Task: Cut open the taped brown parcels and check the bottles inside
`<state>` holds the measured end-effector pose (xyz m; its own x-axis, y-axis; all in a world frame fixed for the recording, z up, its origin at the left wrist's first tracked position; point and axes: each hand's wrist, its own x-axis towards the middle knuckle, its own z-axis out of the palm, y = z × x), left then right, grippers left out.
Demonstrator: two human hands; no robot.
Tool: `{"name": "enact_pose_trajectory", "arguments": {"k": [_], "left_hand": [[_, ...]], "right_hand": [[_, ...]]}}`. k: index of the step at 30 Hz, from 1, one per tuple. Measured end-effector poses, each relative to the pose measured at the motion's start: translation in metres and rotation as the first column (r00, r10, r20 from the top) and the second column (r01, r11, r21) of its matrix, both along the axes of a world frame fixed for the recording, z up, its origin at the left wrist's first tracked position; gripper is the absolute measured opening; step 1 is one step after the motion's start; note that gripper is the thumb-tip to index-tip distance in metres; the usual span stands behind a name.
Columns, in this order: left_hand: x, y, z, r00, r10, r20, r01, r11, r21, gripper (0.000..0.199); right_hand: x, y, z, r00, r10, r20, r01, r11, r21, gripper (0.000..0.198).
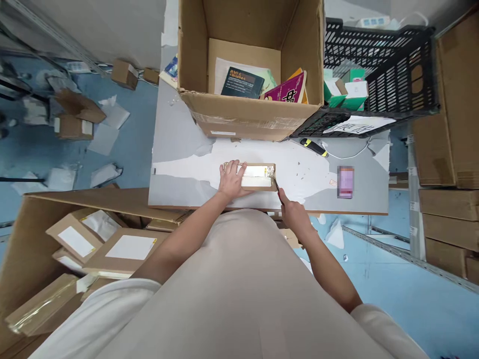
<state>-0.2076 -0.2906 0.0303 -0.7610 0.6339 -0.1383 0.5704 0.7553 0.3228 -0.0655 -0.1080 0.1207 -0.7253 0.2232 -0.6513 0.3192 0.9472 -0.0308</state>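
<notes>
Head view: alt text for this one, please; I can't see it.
The left hand rests on a small cardboard package on a table, while the right hand holds a thin dark tool at its right end. Beyond stand a large open carton with books inside and, to its right, a black crate holding green-and-white boxes.

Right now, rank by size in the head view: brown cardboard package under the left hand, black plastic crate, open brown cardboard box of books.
1. Open box
2. Black crate
3. Brown package, easily smallest
</notes>
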Motion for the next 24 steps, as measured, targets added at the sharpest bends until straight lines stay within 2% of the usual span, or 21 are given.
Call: {"name": "enact_pose_trajectory", "arguments": {"k": [3, 6, 9, 13, 17, 20, 24], "left_hand": [[0.0, 0.0, 0.0, 1.0, -0.008, -0.028, 0.008, 1.0, -0.023, 0.092], [0.001, 0.0, 0.001, 0.999, -0.013, -0.039, 0.012, 1.0, -0.025, 0.092], [0.0, 0.0, 0.001, 0.999, -0.016, -0.039, 0.016, 1.0, -0.019, 0.095], [0.0, -0.001, -0.003, 0.999, -0.03, -0.026, 0.029, 1.0, -0.008, 0.1], [-0.001, -0.004, -0.009, 0.998, -0.059, -0.025, 0.059, 0.998, 0.016, 0.105], [-0.003, -0.007, -0.01, 0.997, -0.068, -0.048, 0.071, 0.996, 0.055, 0.104], [0.007, -0.016, -0.007, 0.994, -0.046, -0.098, 0.055, 0.995, 0.087, 0.085]], "right_hand": [[0.005, 0.0, 0.004, 1.0, 0.015, -0.012, -0.015, 1.0, 0.009, 0.062], [0.008, -0.002, 0.008, 0.998, -0.002, 0.055, -0.001, 0.999, 0.051, 0.065], [0.014, -0.004, 0.009, 0.997, -0.01, 0.072, 0.007, 0.999, 0.035, 0.066], [0.03, 0.001, 0.009, 0.999, -0.026, -0.021, 0.026, 1.0, -0.011, 0.062], [0.045, 0.016, 0.005, 0.963, -0.153, -0.221, 0.151, 0.988, -0.023, 0.059], [0.043, 0.033, -0.02, 0.92, -0.247, -0.304, 0.267, 0.963, 0.026, 0.063], [0.024, 0.054, -0.081, 0.9, -0.323, -0.292, 0.358, 0.931, 0.075, 0.065]]}}
